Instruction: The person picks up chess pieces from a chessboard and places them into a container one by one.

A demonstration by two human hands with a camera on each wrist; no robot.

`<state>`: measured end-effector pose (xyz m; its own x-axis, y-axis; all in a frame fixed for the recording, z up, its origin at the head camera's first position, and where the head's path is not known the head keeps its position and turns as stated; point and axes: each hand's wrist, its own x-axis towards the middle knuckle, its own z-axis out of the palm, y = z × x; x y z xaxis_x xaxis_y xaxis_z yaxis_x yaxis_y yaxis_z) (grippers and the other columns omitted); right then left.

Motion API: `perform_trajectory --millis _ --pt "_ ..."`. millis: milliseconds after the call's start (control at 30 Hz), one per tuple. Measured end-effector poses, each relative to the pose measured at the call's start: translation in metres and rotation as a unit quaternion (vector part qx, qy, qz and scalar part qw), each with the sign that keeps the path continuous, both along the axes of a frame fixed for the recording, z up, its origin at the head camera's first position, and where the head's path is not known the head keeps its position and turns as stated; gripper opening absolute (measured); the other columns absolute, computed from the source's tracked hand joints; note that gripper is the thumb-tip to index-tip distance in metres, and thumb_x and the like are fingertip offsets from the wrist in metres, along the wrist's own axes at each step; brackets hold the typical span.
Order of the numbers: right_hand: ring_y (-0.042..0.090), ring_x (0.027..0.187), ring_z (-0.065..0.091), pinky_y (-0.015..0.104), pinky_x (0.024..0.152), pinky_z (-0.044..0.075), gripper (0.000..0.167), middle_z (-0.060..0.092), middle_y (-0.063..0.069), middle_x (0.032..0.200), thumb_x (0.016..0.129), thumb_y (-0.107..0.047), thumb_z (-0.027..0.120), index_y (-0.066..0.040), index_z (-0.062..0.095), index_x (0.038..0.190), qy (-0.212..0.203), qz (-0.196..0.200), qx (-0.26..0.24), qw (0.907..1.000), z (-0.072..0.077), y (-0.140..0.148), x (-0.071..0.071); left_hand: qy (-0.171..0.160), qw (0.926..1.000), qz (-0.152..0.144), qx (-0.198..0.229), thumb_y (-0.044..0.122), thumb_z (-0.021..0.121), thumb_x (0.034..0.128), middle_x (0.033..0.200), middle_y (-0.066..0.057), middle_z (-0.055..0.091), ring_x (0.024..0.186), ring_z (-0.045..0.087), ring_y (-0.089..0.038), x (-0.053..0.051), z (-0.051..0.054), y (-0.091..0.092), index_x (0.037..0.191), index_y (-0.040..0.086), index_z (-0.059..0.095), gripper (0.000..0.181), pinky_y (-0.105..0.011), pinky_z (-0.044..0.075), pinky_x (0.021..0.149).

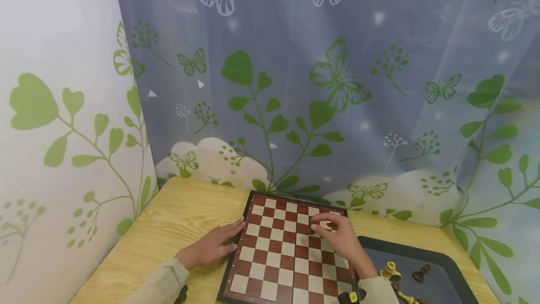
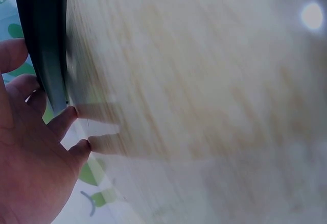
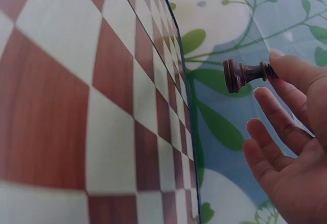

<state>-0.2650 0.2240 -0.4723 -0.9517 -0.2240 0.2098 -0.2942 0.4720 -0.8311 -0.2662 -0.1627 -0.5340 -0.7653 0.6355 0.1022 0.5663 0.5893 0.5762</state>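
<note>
A brown-and-cream chessboard [image 1: 270,247] with a dark rim lies on the wooden table. My right hand [image 1: 339,236] is over its far right part, and thumb and forefinger pinch a dark brown chess piece [image 3: 245,76] by its top. In the right wrist view the piece's base points at the board and stands apart from it; the other fingers are spread. The pinched end is hidden by the fingertips. At the board's left edge rests my left hand [image 1: 215,245], its fingers extended and touching the dark rim [image 2: 48,40] and the tabletop.
A dark tray [image 1: 453,266] stands right of the board. In it lie a pale yellow chess piece [image 1: 390,271], a dark one [image 1: 422,272] and more pieces [image 1: 407,298], partly cut off by the frame. A patterned curtain [image 1: 287,83] hangs behind the table [image 1: 168,219].
</note>
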Motion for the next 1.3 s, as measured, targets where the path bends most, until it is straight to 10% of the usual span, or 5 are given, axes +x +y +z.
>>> perform_trajectory --millis 233,733,1067,1300 --pt "0.029 0.108 0.065 0.036 0.086 0.056 0.024 0.070 0.011 0.124 0.095 -0.020 0.073 -0.009 0.074 0.116 0.021 -0.022 0.005 0.9995 0.009 0.024 0.007 0.005 1.0000 -0.001 0.000 0.028 0.047 0.1074 0.166 -0.019 0.025 0.148 0.032 -0.046 0.000 0.000 0.000 0.158 -0.003 0.028 0.063 -0.070 0.026 0.115" --pt "0.039 0.124 0.058 0.061 0.101 0.047 0.031 0.070 0.014 0.126 0.098 -0.029 0.069 -0.009 0.073 0.121 0.019 -0.092 0.081 0.9923 0.022 0.095 0.025 -0.005 1.0000 0.004 0.006 0.028 0.047 0.1074 0.166 -0.022 0.025 0.148 0.031 -0.049 0.001 0.002 0.001 0.158 -0.004 0.028 0.063 -0.072 0.024 0.115" --pt "-0.018 0.102 0.051 0.057 0.096 0.051 0.032 0.072 0.014 0.123 0.097 -0.031 0.070 -0.009 0.074 0.119 0.018 -0.131 0.111 0.9850 0.018 0.139 0.039 -0.008 0.9998 0.004 0.015 0.028 0.048 0.1074 0.167 -0.021 0.023 0.148 0.029 -0.049 0.000 -0.001 0.001 0.158 -0.004 0.028 0.063 -0.073 0.022 0.115" --pt "0.001 0.104 0.064 0.040 0.088 0.057 0.036 0.073 0.012 0.122 0.096 -0.035 0.071 -0.009 0.074 0.121 0.008 -0.158 0.158 0.9747 0.020 0.161 0.054 -0.009 0.9998 0.006 0.015 0.027 0.048 0.1073 0.167 -0.020 0.022 0.149 0.028 -0.048 0.001 -0.002 0.002 0.158 -0.003 0.028 0.063 -0.072 0.021 0.115"
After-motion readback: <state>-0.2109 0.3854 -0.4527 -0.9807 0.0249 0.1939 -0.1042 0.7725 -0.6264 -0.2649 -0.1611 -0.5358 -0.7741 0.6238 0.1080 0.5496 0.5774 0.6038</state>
